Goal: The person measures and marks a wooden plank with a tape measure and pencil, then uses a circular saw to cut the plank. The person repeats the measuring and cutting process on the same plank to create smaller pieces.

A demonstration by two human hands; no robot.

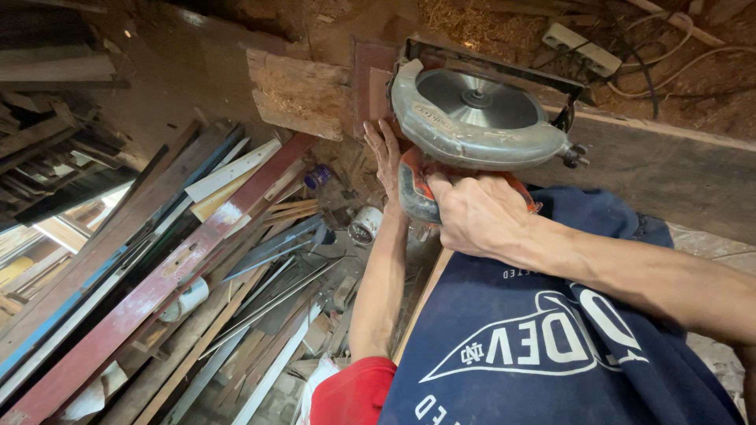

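Circular saw (476,118), handle inside right hand (472,216) grip

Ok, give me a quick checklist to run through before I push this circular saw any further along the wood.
1. Right hand gripping the circular saw by its orange handle: ok.
2. Left hand away from the blade: not ok, it lies flat on the small board right beside the blade guard.
3. Board held steady: cannot tell, only the left hand presses on it; no clamp shows.
4. Power cables out of the saw's path: ok, they lie on the far side with the power strip.
5. Blade spinning or stopped: cannot tell.
6. Footing: not ok, loose planks are piled below.
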